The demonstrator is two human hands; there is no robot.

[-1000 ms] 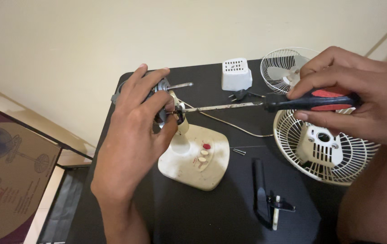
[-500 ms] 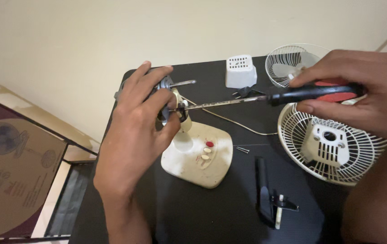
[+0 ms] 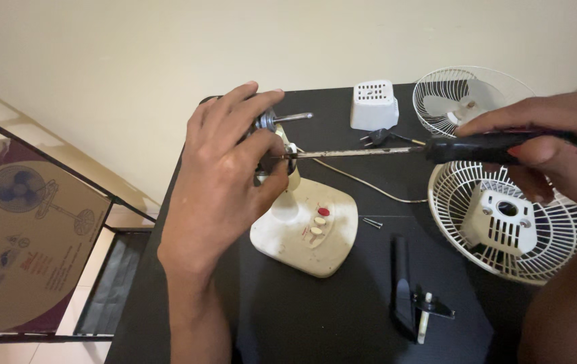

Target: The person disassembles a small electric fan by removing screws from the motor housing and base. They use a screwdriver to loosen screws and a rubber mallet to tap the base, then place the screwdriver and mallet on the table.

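Small cream desk fan, stripped, on a black desk (image 3: pixel 342 317).
Left hand (image 3: pixel 224 175) grips the bare metal fan motor (image 3: pixel 268 125) above the cream base (image 3: pixel 308 232); right hand (image 3: pixel 558 145) clasps a long black-handled screwdriver (image 3: pixel 396 149), tip at the motor.

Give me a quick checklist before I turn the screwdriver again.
1. Left hand steadies the motor: ok.
2. Right hand grips the screwdriver handle: ok.
3. Tip seated in a screw: cannot tell, fingers hide it.
4. Shaft roughly level, clear of the cord: ok.
5. Base flat on the table: ok.
6. Loose screws lie clear of the hands: ok.
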